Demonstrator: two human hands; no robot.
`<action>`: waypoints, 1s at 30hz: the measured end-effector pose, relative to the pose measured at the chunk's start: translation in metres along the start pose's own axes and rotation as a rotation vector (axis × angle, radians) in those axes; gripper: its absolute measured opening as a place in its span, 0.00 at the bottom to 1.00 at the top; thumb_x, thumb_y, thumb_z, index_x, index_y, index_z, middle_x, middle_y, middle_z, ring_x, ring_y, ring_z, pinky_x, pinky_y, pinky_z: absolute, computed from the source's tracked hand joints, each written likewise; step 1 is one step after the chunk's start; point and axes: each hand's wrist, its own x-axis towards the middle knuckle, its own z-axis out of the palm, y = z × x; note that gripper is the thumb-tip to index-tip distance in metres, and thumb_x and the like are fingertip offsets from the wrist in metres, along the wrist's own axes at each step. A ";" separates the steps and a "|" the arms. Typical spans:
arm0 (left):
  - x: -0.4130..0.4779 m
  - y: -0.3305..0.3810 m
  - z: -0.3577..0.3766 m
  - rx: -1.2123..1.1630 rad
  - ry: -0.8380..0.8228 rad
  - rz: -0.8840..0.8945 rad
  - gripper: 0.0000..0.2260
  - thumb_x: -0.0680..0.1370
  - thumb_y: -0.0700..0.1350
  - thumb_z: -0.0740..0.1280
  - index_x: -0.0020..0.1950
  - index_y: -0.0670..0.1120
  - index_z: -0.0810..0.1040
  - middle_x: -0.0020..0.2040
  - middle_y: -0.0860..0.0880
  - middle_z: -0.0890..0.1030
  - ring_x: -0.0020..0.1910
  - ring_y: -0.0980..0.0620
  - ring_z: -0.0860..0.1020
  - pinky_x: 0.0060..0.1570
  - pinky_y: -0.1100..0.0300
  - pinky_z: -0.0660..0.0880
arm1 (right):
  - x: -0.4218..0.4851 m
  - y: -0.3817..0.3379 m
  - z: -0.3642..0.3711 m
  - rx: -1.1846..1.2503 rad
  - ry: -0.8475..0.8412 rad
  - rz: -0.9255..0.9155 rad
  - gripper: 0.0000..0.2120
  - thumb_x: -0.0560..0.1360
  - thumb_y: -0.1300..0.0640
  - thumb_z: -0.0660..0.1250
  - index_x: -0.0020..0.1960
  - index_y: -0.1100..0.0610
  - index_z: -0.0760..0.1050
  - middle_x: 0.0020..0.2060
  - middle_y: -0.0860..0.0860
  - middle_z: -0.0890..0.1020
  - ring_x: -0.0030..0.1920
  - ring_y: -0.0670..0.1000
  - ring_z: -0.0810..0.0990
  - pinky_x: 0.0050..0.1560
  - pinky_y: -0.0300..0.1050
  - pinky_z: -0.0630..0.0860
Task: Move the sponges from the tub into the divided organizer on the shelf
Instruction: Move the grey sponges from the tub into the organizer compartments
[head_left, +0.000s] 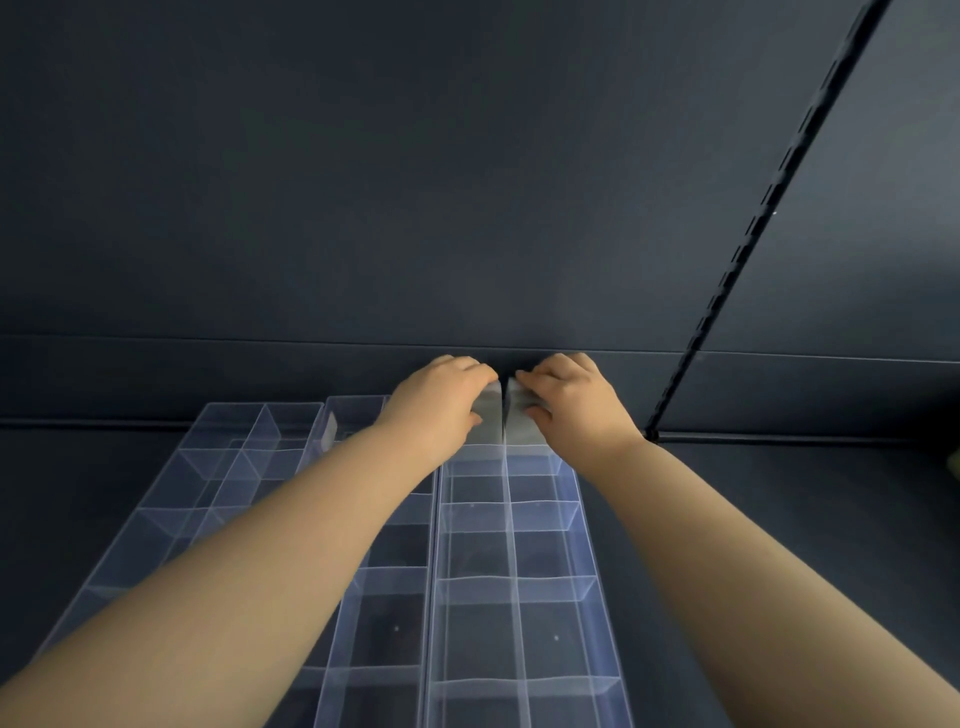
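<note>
Three clear divided organizers lie side by side on a dark shelf; both my hands reach to the far end of the right one (575, 514). My left hand (441, 397) grips a grey sponge (487, 415) over the far left compartment. My right hand (571, 395) grips a second grey sponge (521, 413) over the far right compartment. The two sponges sit on either side of the centre divider, nearly touching. Fingers cover most of each sponge. The nearer compartments hold nothing. The tub is out of view.
The middle organizer (374, 618) and the left organizer (218, 457) lie partly under my left forearm. A dark back wall rises just behind my hands. A black slotted upright (727, 291) slants up at the right. A pale greenish thing (955, 462) shows at the right edge.
</note>
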 end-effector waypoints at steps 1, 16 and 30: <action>0.000 0.000 0.002 -0.001 -0.001 -0.005 0.19 0.74 0.42 0.69 0.65 0.48 0.71 0.62 0.52 0.73 0.61 0.51 0.68 0.55 0.54 0.70 | 0.000 0.000 0.000 -0.002 -0.001 -0.002 0.18 0.76 0.61 0.64 0.66 0.58 0.72 0.57 0.55 0.76 0.59 0.59 0.68 0.61 0.42 0.63; -0.002 0.005 -0.012 -0.007 0.003 0.015 0.20 0.75 0.44 0.67 0.67 0.49 0.70 0.64 0.52 0.72 0.63 0.51 0.67 0.57 0.53 0.70 | 0.000 0.000 -0.019 -0.018 -0.148 0.025 0.23 0.76 0.58 0.64 0.70 0.55 0.66 0.65 0.52 0.69 0.65 0.53 0.63 0.64 0.43 0.63; -0.059 0.024 -0.111 0.096 0.504 0.034 0.15 0.77 0.45 0.63 0.63 0.47 0.75 0.56 0.49 0.79 0.58 0.46 0.74 0.46 0.52 0.72 | -0.024 -0.029 -0.115 0.265 0.315 0.004 0.16 0.75 0.56 0.67 0.62 0.56 0.74 0.60 0.51 0.75 0.64 0.51 0.71 0.64 0.40 0.64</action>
